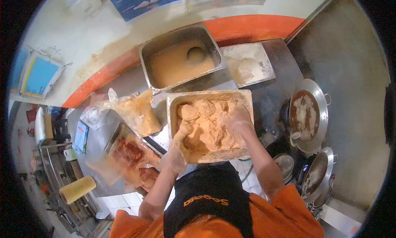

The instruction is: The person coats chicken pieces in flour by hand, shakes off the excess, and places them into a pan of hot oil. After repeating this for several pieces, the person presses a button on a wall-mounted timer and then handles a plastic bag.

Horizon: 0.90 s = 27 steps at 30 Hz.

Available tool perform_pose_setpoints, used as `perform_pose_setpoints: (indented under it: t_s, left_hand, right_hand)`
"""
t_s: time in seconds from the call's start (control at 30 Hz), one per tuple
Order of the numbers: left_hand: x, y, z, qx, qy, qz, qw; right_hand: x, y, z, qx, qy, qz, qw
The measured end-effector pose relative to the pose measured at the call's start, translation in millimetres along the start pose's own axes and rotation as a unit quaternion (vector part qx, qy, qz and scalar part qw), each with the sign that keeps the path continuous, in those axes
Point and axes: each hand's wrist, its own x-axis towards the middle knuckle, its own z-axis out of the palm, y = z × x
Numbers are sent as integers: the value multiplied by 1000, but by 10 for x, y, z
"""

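Observation:
A rectangular metal pan (pixel 209 160) in front of me holds several pieces of flour-coated chicken (pixel 206 110) in loose, orange-tinted flour. At the pan's near left corner, my left hand (pixel 176 156), in a thin, clear-looking glove dusted with flour, is closed on a coated chicken piece (pixel 182 131) shaped like a drumstick. My right hand (pixel 239 119) reaches in over the right side, among the coated pieces. Flour covers it, and its fingers are buried, so their grip is hidden.
Behind stands a deep metal pan of orange liquid (pixel 173 64) beside a tray of white flour (pixel 247 67). To the left are a plastic bag of orange powder (pixel 140 114) and a tray of raw meat (pixel 128 153). Large woks (pixel 305 114) stand at the right.

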Motion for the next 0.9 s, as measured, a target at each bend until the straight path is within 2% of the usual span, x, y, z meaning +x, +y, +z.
perform_pose_setpoints:
  t_s: [0.07, 0.13, 0.17, 0.2, 0.23, 0.27, 0.3, 0.33, 0.37, 0.4, 0.43, 0.47, 0.53, 0.57, 0.6, 0.63, 0.67, 0.73, 0.77, 0.8, 0.83, 0.87, 0.9]
  left_hand:
    - [114, -11, 112, 5, 16, -44, 999]
    - [399, -141, -36, 169, 28, 4, 985]
    - [520, -200, -76, 305, 33, 46, 951]
    - [620, -275, -127, 478, 36, 77, 874]
    - [660, -268, -72, 639, 30, 72, 766]
    - [648, -159, 121, 755, 8, 26, 656]
    - [586, 8, 351, 803, -33, -64, 591]
    - [1022, -634, -432, 850, 13, 49, 525]
    - [1174, -720, -483, 847, 16, 60, 528]
    - [1218, -789, -539, 642, -9, 57, 765]
    - [1183, -898, -664, 374, -28, 37, 926]
    - [1199, -963, -812, 371, -21, 27, 928]
    - [1373, -857, -985, 444, 62, -113, 887]
    - [1273, -730, -945, 441, 61, -116, 888]
    - [1048, -491, -789, 340, -44, -25, 939]
    - [843, -301, -637, 230, -146, 62, 960]
    - [695, -197, -518, 229, -145, 55, 961]
    - [528, -30, -376, -24, -85, -59, 994]
    - [550, -118, -446, -26, -81, -57, 995]
    - [669, -307, -556, 130, -90, 96, 983]
    - [827, -506, -662, 281, -94, 244, 924]
    - [965, -636, -741, 419, -94, 378, 820]
    - [1106, -681, -778, 419, -95, 381, 819]
  right_hand:
    - [145, -24, 230, 36, -12, 18, 999]
    - [295, -73, 432, 108, -44, 47, 992]
    - [335, -151, 487, 137, -55, 49, 988]
    - [343, -216, 557, 163, -62, 53, 983]
    - [366, -259, 599, 177, -67, 56, 980]
    - [358, -324, 610, 190, -64, 59, 978]
    - [303, -373, 606, 193, -67, 61, 977]
    - [239, -435, 567, 185, -68, 63, 978]
    - [154, -507, 466, 170, -64, 65, 981]
    - [27, -578, 347, 152, -67, 70, 984]
    - [-108, -635, 218, 132, -75, 77, 985]
    - [-246, -739, 42, 115, -84, 83, 986]
    - [-466, -845, -149, 84, -70, 67, 992]
    - [-548, -817, -182, 69, -54, 48, 995]
    - [-592, -745, -193, 61, -39, 25, 997]
    - [-626, -644, -203, 60, -26, 7, 998]
    - [-644, -482, -210, 68, -26, -6, 997]
    - [-572, -53, -89, 88, -71, -11, 993]
    - [-559, 164, 40, 87, -113, -1, 990]
    - [-552, 304, 181, 76, -160, 19, 984]
    - [-575, 325, 327, 57, -191, 35, 979]
    - [-599, 301, 491, 48, -199, 52, 977]
    - [-580, 247, 603, 55, -189, 64, 978]
